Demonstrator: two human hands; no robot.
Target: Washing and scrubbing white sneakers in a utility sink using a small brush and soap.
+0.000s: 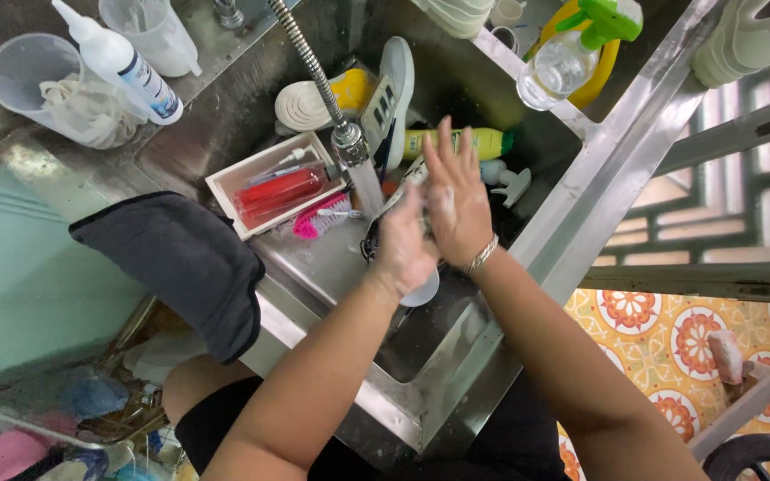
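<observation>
Soapy left hand (403,245) and right hand (456,200) pressed together, grips open, empty, just right of flexible metal faucet (349,142), over steel sink (421,356).

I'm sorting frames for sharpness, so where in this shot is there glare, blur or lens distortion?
Head view: glare on the steel sink rim and the window washed out bright; the soapy left hand and right hand slightly motion-soft; the water streaked; straight edges bow toward the corners; the clutter at lower left is blurred.
</observation>
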